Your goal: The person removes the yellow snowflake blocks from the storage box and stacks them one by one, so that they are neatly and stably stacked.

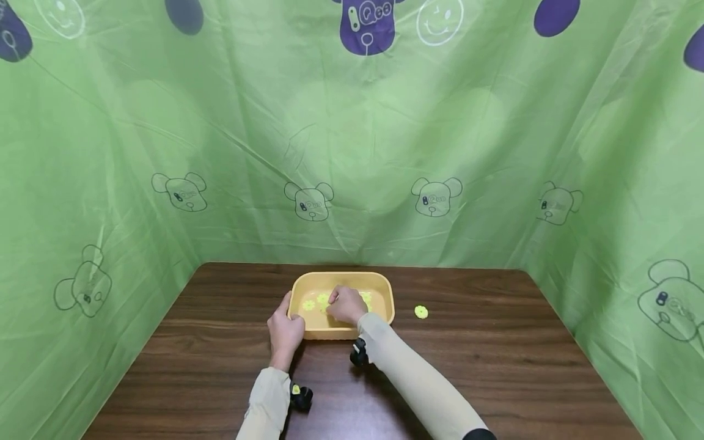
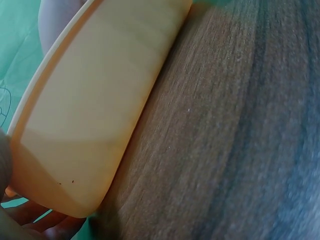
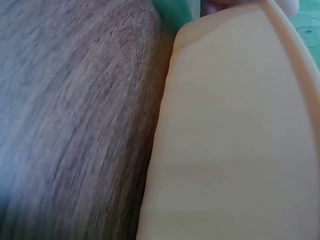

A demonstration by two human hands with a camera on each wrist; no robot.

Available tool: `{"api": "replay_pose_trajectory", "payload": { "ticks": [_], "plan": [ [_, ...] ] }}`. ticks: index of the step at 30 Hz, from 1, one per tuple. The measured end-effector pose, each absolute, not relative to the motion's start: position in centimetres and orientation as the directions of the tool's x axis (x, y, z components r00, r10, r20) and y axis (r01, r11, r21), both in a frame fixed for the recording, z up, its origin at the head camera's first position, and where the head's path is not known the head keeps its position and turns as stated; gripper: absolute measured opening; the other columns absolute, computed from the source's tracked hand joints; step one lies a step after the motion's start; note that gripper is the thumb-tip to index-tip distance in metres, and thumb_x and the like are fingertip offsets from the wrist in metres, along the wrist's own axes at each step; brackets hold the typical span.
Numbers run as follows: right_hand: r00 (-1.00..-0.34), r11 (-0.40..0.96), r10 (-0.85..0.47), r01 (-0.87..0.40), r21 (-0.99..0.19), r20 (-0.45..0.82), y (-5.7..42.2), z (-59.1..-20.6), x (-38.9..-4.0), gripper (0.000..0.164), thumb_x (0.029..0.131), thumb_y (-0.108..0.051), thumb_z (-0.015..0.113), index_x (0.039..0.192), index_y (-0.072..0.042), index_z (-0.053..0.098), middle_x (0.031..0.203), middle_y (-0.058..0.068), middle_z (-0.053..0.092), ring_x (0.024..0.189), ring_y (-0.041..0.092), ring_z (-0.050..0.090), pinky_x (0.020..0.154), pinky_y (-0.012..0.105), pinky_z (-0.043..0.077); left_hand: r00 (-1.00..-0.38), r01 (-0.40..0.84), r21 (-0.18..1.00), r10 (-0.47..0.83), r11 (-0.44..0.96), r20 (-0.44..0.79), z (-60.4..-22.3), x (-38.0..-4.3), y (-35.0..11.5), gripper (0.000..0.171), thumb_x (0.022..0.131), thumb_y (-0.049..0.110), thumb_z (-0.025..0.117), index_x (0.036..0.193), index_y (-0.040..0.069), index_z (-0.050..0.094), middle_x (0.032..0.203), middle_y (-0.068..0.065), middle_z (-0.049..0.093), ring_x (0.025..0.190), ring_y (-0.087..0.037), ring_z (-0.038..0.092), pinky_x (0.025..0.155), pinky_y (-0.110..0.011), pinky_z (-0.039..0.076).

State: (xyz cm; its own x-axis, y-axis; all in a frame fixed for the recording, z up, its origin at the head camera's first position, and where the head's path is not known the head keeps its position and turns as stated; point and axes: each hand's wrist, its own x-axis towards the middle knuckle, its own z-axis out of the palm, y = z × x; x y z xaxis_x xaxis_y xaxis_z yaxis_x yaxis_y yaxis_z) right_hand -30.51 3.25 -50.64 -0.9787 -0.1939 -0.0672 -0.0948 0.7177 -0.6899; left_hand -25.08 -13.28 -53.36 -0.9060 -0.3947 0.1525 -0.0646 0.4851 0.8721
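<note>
A yellow rectangular plastic basin [image 1: 329, 334] with rounded corners sits toward the back of the table. My left hand [image 1: 285, 330] grips its left side, the thumb at the rim near the front left corner. In the left wrist view, fingers [image 2: 52, 222] wrap the corner of the basin wall [image 2: 100, 105]. My right hand [image 1: 348, 304] reaches down inside the basin with bent fingers; its fingertips are hidden, and I cannot tell whether they hold anything. Several small yellow-green flower-shaped pieces [image 1: 308, 305] lie on the basin floor around that hand. The right wrist view is filled mostly by the basin's outer wall [image 3: 235, 120].
One more yellow-green flower-shaped piece [image 1: 421, 312] lies on the dark wooden table [image 1: 495, 348], right of the basin. A green curtain [image 1: 363, 238] with printed bear heads hangs behind the table and along both sides. The right forearm crosses over the basin's front rim.
</note>
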Motion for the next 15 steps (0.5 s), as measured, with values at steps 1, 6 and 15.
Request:
{"api": "replay_pose_trajectory", "payload": {
  "ticks": [1, 6, 15],
  "plan": [
    [-0.978, 0.706, -0.200, -0.100, -0.701, -0.062, 3.4, -50.5, -30.5, 0.015, 0.080, -0.016, 0.075, 0.092, -0.014, 0.066, 0.063, -0.003, 0.065, 0.056, 0.012, 0.060, 0.056, 0.028, 0.044, -0.906, -0.066, 0.873, -0.396, 0.483, 0.150, -53.4, -25.1, -13.3, 0.065, 0.083, 0.001, 0.050, 0.147, 0.009, 0.054, 0.140, -0.024, 0.060, 0.124, -0.040, 0.059, 0.099, -0.054, 0.049],
    [-0.974, 0.663, -0.225, -0.136, -0.736, -0.022, 4.7, -49.2, -30.2, 0.018, 0.085, -0.017, 0.075, 0.099, -0.009, 0.068, 0.080, -0.002, 0.065, 0.067, 0.013, 0.059, 0.063, 0.029, 0.047, -0.902, -0.061, 0.877, -0.403, 0.477, 0.157, -53.4, -25.0, -13.3, 0.065, 0.083, 0.000, 0.049, 0.147, 0.009, 0.055, 0.140, -0.024, 0.060, 0.125, -0.042, 0.058, 0.099, -0.056, 0.049],
    [-0.982, 0.610, -0.162, -0.177, -0.773, 0.097, 9.9, -45.6, -31.4, 0.013, 0.087, -0.016, 0.075, 0.098, -0.011, 0.070, 0.088, 0.002, 0.070, 0.077, 0.014, 0.062, 0.071, 0.029, 0.052, -0.903, -0.049, 0.875, -0.396, 0.481, 0.167, -53.3, -25.1, -13.3, 0.064, 0.083, 0.001, 0.049, 0.147, 0.009, 0.055, 0.140, -0.024, 0.060, 0.125, -0.043, 0.058, 0.101, -0.056, 0.048]
  ]
}}
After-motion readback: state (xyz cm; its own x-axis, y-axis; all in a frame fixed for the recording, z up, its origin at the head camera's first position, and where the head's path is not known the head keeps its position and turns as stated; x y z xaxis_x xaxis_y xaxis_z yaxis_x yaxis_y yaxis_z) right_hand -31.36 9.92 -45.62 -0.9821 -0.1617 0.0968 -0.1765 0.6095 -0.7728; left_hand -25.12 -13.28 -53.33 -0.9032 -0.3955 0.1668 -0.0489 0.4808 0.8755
